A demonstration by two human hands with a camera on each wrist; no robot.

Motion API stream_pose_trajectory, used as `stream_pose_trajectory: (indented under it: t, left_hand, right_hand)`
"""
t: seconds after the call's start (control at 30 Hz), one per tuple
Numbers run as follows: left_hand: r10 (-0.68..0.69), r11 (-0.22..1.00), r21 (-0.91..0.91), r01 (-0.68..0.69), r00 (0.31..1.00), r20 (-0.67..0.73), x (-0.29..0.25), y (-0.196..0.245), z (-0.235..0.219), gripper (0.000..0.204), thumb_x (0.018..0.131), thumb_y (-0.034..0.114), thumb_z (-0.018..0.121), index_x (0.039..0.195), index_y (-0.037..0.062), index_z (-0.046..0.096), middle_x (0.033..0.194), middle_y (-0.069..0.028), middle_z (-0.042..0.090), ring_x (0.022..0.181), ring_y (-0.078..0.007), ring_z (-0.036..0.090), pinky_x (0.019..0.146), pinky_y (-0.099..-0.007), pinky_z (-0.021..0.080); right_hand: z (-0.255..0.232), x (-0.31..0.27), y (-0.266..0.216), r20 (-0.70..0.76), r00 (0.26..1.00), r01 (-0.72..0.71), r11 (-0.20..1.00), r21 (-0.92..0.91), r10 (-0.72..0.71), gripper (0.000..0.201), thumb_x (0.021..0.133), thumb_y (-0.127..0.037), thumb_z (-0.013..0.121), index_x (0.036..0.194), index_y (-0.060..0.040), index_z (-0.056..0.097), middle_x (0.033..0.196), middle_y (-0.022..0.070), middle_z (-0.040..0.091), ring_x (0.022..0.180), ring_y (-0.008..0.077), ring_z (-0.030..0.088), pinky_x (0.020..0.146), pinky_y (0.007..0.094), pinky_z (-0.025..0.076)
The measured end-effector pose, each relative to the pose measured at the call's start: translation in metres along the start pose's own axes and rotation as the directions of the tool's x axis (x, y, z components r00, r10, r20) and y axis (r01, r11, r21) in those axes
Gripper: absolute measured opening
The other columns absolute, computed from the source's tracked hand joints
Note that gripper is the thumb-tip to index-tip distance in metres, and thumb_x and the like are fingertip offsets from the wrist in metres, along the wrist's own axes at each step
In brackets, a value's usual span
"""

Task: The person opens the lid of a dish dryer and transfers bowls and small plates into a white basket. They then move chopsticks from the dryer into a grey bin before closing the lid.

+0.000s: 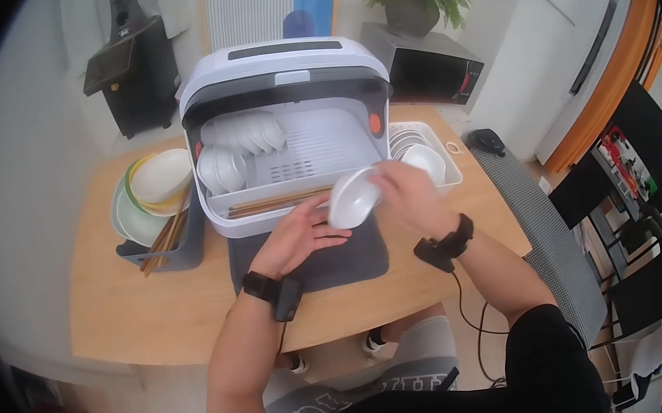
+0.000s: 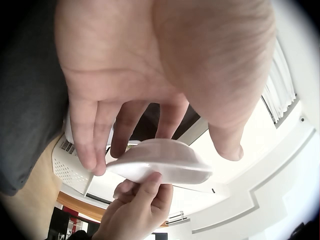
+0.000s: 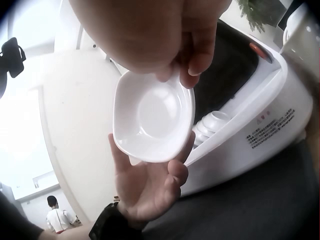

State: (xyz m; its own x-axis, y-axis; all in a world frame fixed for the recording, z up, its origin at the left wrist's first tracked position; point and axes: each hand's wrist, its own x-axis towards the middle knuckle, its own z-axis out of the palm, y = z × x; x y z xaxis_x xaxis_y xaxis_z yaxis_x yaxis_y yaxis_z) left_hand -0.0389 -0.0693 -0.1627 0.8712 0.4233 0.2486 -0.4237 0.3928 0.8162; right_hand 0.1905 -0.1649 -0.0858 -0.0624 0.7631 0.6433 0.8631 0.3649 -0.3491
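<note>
Above the grey mat (image 1: 345, 265) on the wooden worktop (image 1: 128, 308), close by the front lip (image 1: 252, 226) of the white cabinet (image 1: 252, 70), a small white bowl (image 1: 353, 198) held up on edge. Pinched at the rim by the right hand (image 1: 406, 194), fingers closed over thumb side, with no other support certain. Just on the other side, the left hand (image 1: 298, 238), wide, fingers spread and nearly straight, palm toward the bowl; whether touching, cannot tell. Hollow turned toward the right wrist, back toward the left palm; long axis slanting from low near the left fingertips to high near the right grip. Farther off and leftward from the bowl, the upper row of bowls (image 1: 247, 133) and the lower bowls (image 1: 221, 170), tilted on edge inside the cabinet, with the left hand nearer to both. Between, the front lip and the chopsticks (image 1: 266, 206) along the front trough. Right of those rows, the ribbed floor (image 1: 325, 147), reaching toward the side wall; overhead, the dark lid band (image 1: 287, 92). To the right, outside, a white basket (image 1: 451, 182) of dishes; to the left, a grey bin (image 1: 187, 254) of bowls and chopsticks.
</note>
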Motion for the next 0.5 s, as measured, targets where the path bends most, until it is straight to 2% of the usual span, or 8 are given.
stream_pose_trajectory:
  t: [0.07, 0.13, 0.17, 0.23, 0.27, 0.33, 0.43, 0.5]
  left_hand:
    - [0.035, 0.999, 0.000, -0.035, 0.999, 0.033, -0.003, -0.001, -0.004, 0.071, 0.098, 0.049, 0.051, 0.146, 0.0018, 0.030, 0.133, -0.0210, 0.051, 0.116, -0.0326, 0.058, 0.099, -0.0462, 0.048]
    - [0.033, 0.999, 0.024, -0.032, 0.999, -0.026, -0.002, 0.001, -0.004, 0.060, 0.100, 0.039, 0.052, 0.143, 0.0007, 0.037, 0.129, -0.0196, 0.054, 0.110, -0.0288, 0.060, 0.095, -0.0426, 0.050]
    - [0.037, 0.999, 0.018, -0.036, 0.999, -0.026, -0.002, 0.001, -0.004, 0.060, 0.100, 0.039, 0.052, 0.143, 0.0007, 0.037, 0.129, -0.0196, 0.054, 0.110, -0.0288, 0.060, 0.095, -0.0426, 0.050]
    - [0.015, 0.998, 0.057, -0.012, 0.999, -0.047, -0.001, 0.000, -0.006, 0.060, 0.099, 0.044, 0.050, 0.141, 0.0025, 0.039, 0.125, -0.0187, 0.055, 0.108, -0.0273, 0.060, 0.094, -0.0427, 0.050]
    - [0.015, 0.998, 0.055, -0.012, 0.999, -0.042, -0.001, 0.000, -0.005, 0.060, 0.099, 0.044, 0.050, 0.141, 0.0025, 0.039, 0.125, -0.0187, 0.055, 0.108, -0.0273, 0.060, 0.094, -0.0427, 0.050]
    - [0.014, 0.997, 0.078, -0.011, 0.999, -0.038, -0.002, 0.001, -0.005, 0.056, 0.100, 0.041, 0.051, 0.139, 0.0019, 0.041, 0.125, -0.0189, 0.056, 0.107, -0.0266, 0.060, 0.093, -0.0425, 0.050]
    - [0.037, 0.997, 0.065, -0.034, 0.999, -0.039, -0.003, 0.002, -0.004, 0.053, 0.101, 0.038, 0.050, 0.137, 0.0008, 0.043, 0.124, -0.0187, 0.056, 0.107, -0.0263, 0.060, 0.092, -0.0423, 0.050]
    - [0.041, 0.997, 0.064, -0.038, 0.998, -0.044, -0.004, 0.001, -0.005, 0.052, 0.101, 0.038, 0.050, 0.136, 0.0004, 0.044, 0.124, -0.0187, 0.056, 0.106, -0.0262, 0.060, 0.092, -0.0425, 0.050]
  right_hand:
    - [-0.029, 0.006, 0.010, -0.030, 0.952, -0.305, 0.951, -0.054, 0.304, 0.022, 0.091, -0.017, 0.064, 0.107, -0.0014, 0.063, 0.083, 0.0213, 0.065, 0.077, 0.0393, 0.064, 0.069, 0.0411, 0.052]
    - [-0.052, 0.009, 0.047, -0.133, 0.920, -0.383, 0.916, -0.119, 0.368, 0.022, 0.090, -0.015, 0.064, 0.107, -0.0005, 0.063, 0.082, 0.0222, 0.066, 0.078, 0.0400, 0.064, 0.069, 0.0411, 0.052]
    - [-0.063, 0.007, 0.062, -0.129, 0.922, -0.381, 0.916, -0.126, 0.366, 0.022, 0.090, -0.015, 0.064, 0.107, -0.0005, 0.063, 0.082, 0.0222, 0.066, 0.078, 0.0400, 0.064, 0.069, 0.0411, 0.052]
    - [-0.077, 0.003, 0.086, -0.100, 0.926, -0.377, 0.878, -0.296, 0.364, 0.021, 0.091, -0.014, 0.063, 0.107, -0.0009, 0.064, 0.084, 0.0235, 0.066, 0.081, 0.0405, 0.065, 0.071, 0.0417, 0.052]
    - [-0.078, -0.001, 0.095, -0.102, 0.925, -0.378, 0.875, -0.301, 0.365, 0.021, 0.091, -0.014, 0.063, 0.107, -0.0009, 0.064, 0.084, 0.0235, 0.066, 0.081, 0.0405, 0.065, 0.071, 0.0417, 0.052]
    - [-0.077, -0.006, 0.108, 0.018, 0.919, -0.360, 0.859, -0.364, 0.393, 0.023, 0.091, -0.015, 0.062, 0.107, 0.0000, 0.065, 0.088, 0.0244, 0.066, 0.085, 0.0402, 0.065, 0.074, 0.0428, 0.051]
    - [-0.071, -0.011, 0.116, 0.101, 0.906, -0.338, 0.846, -0.413, 0.411, 0.022, 0.091, -0.016, 0.062, 0.105, 0.0006, 0.065, 0.090, 0.0230, 0.066, 0.086, 0.0395, 0.064, 0.077, 0.0437, 0.050]
    - [-0.068, -0.012, 0.121, 0.086, 0.923, -0.307, 0.854, -0.420, 0.374, 0.021, 0.090, -0.015, 0.063, 0.103, 0.0010, 0.065, 0.091, 0.0223, 0.065, 0.087, 0.0393, 0.063, 0.077, 0.0438, 0.050]
